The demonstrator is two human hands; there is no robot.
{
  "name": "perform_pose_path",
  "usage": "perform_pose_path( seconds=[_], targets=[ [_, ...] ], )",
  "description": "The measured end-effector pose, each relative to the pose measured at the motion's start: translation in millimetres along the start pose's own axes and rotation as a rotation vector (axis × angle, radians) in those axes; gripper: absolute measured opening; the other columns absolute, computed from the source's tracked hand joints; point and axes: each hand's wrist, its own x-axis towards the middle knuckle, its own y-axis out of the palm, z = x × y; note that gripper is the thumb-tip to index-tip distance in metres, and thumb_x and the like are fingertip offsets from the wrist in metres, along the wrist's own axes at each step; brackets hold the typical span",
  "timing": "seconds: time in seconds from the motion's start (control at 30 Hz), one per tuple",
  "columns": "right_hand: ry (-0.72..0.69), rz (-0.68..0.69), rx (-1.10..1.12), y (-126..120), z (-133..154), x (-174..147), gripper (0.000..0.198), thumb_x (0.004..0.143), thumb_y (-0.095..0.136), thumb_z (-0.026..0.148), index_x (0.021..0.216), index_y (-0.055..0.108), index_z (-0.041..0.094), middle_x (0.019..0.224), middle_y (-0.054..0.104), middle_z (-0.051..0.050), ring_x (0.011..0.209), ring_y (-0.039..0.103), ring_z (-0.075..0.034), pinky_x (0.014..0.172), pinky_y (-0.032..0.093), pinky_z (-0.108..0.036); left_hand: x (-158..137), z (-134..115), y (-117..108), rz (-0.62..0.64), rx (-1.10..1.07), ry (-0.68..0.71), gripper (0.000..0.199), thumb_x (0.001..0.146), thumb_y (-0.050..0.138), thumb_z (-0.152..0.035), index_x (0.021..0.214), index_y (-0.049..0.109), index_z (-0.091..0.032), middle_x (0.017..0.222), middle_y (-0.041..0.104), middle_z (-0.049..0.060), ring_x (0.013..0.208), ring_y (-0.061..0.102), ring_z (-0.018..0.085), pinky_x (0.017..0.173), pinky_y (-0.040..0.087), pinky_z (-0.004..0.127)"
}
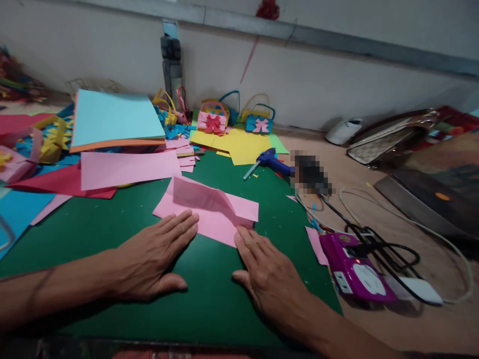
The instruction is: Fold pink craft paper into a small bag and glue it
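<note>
A pink sheet of paper (213, 227) lies on the green mat (209, 309), its far part folded up and standing off the surface. My left hand (157, 252) is flat with fingers stretched out, the fingertips resting on the paper's near left edge. On the near right corner of the same sheet rest the fingertips of my right hand (267, 264), its fingers extended and the thumb held apart. Neither hand grips anything. Just behind the folded sheet is another pink strip of paper (130, 169).
Blue and orange sheets (118, 119) are stacked at back left. Small paper handbags (213, 122) stand by the wall. A blue glue gun (275, 162) lies beyond my right hand. A purple power strip (355, 269) with tangled cables sits at right, near a brown bag (426, 204).
</note>
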Motion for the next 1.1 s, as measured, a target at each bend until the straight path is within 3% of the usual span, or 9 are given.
perform_pose_path(
  seconds=[0.17, 0.27, 0.43, 0.53, 0.67, 0.83, 0.97, 1.1],
  targets=[
    [-0.026, -0.035, -0.083, -2.9, -4.5, -7.7, 0.042, 0.087, 0.045, 0.034, 0.116, 0.053, 0.004, 0.12, 0.056, -0.019, 0.112, 0.05, -0.03, 0.088, 0.041, -0.046, -23.0, 9.0, -0.4, -0.026, 0.061, -0.067, 0.081, 0.082, 0.043, -0.057, 0.14, 0.015, -0.009, 0.145, 0.019, 0.019, 0.134, 0.015, 0.032, 0.105, 0.027, 0.047],
    [-0.037, -0.097, -0.112, -4.0, -0.7, -5.7, 0.037, 0.086, 0.048, 0.032, 0.11, 0.057, 0.004, 0.114, 0.059, -0.02, 0.109, 0.051, -0.029, 0.089, 0.037, -0.045, -24.7, 12.7, -3.0, -0.086, 0.095, -0.084, 0.071, 0.083, 0.044, -0.054, 0.136, 0.029, -0.009, 0.142, 0.028, 0.018, 0.132, 0.023, 0.03, 0.105, 0.03, 0.044],
    [0.015, -0.12, -0.036, -14.5, 1.8, 14.7, 0.015, 0.084, 0.052, 0.023, 0.076, 0.061, 0.014, 0.079, 0.065, -0.007, 0.075, 0.056, -0.019, 0.075, 0.038, -0.035, -1.4, 20.3, -13.9, -0.199, 0.125, -0.05, 0.032, 0.091, 0.038, -0.033, 0.097, 0.062, -0.012, 0.113, 0.06, 0.014, 0.111, 0.053, 0.024, 0.093, 0.044, 0.037],
    [0.108, -0.082, -0.02, -21.5, -0.5, 31.5, 0.007, 0.081, 0.055, 0.02, 0.082, 0.06, 0.015, 0.086, 0.064, -0.008, 0.081, 0.057, -0.02, 0.071, 0.039, -0.031, 17.7, 23.2, -20.6, -0.226, 0.131, -0.038, 0.03, 0.088, 0.043, -0.033, 0.102, 0.059, -0.011, 0.115, 0.059, 0.015, 0.109, 0.052, 0.025, 0.092, 0.043, 0.04],
    [0.212, -0.015, 0.049, -22.1, -3.7, 44.1, 0.023, 0.078, 0.06, 0.023, 0.098, 0.058, 0.014, 0.095, 0.065, -0.011, 0.089, 0.058, -0.023, 0.075, 0.042, -0.034, 38.3, 23.4, -26.9, -0.146, 0.098, -0.058, 0.049, 0.083, 0.053, -0.034, 0.123, 0.043, -0.008, 0.128, 0.048, 0.017, 0.117, 0.044, 0.03, 0.094, 0.037, 0.047],
    [0.233, -0.125, 0.248, -15.1, -7.1, 43.5, 0.04, 0.075, 0.062, 0.022, 0.114, 0.053, 0.017, 0.107, 0.064, -0.011, 0.096, 0.059, -0.024, 0.079, 0.045, -0.037, 49.3, 25.1, -28.3, -0.11, -0.043, -0.071, 0.054, 0.079, 0.058, -0.03, 0.127, 0.039, -0.012, 0.126, 0.05, 0.016, 0.113, 0.046, 0.028, 0.091, 0.037, 0.047],
    [0.262, -0.163, 0.409, -12.8, -7.4, 41.2, 0.03, 0.076, 0.061, 0.02, 0.105, 0.057, 0.018, 0.1, 0.067, -0.008, 0.089, 0.062, -0.021, 0.075, 0.047, -0.033, 48.7, 29.1, -25.1, -0.163, -0.104, -0.066, 0.046, 0.077, 0.059, -0.025, 0.119, 0.047, -0.013, 0.115, 0.057, 0.014, 0.102, 0.051, 0.025, 0.087, 0.038, 0.042],
    [0.202, -0.196, 0.422, -12.3, -5.1, 37.7, 0.009, 0.079, 0.057, 0.017, 0.087, 0.059, 0.016, 0.08, 0.067, -0.005, 0.071, 0.061, -0.016, 0.063, 0.044, -0.026, 47.3, 29.4, -22.5, -0.248, -0.084, -0.072, 0.018, 0.081, 0.051, -0.019, 0.098, 0.057, -0.016, 0.092, 0.063, 0.005, 0.086, 0.054, 0.019, 0.088, 0.035, 0.042]
  ],
)
